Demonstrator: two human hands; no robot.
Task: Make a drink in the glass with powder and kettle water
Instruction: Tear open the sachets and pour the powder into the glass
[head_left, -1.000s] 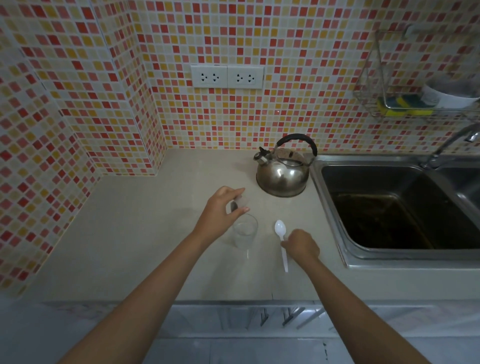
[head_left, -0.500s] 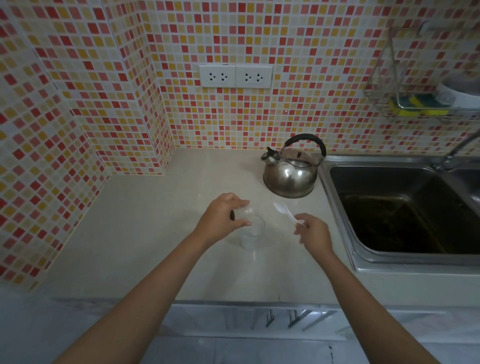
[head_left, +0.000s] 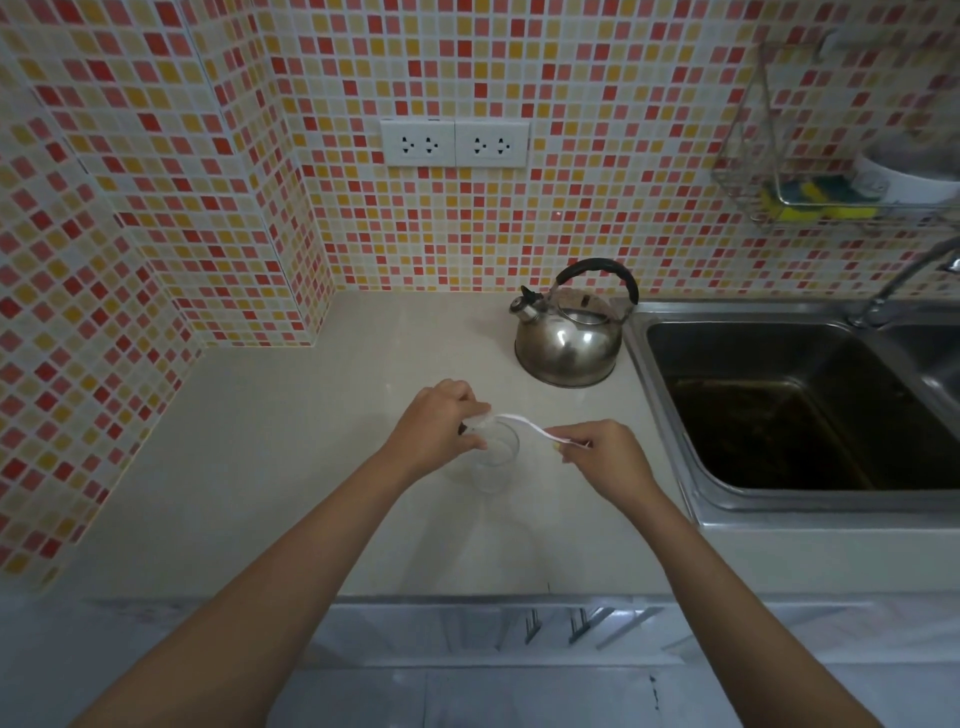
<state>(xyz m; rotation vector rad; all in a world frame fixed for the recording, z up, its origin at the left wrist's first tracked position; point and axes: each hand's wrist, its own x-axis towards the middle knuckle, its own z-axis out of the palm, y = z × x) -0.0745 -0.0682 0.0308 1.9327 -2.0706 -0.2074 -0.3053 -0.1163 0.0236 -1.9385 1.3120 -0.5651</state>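
My L hand (head_left: 434, 423) grips small powder container (head_left: 477, 420) tipped over glass (head_left: 493, 457), which sits btwn my hands. R hand (head_left: 602, 451) pinches white spoon (head_left: 524, 422), bowel end at container. Kettle (head_left: 569, 338) beyond both hands.

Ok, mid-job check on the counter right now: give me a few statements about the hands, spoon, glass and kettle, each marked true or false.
1. The right hand holds the white plastic spoon by its handle. True.
2. The spoon lies flat on the counter. False: it is lifted, its bowl end reaching toward the left hand above the glass.
3. The left hand holds a small container over the glass. True, though what it is stays unclear.
4. The kettle is being tipped over the glass. False: it stands upright on the counter beside the sink, untouched.
5. The glass sits in the sink. False: it stands on the counter.
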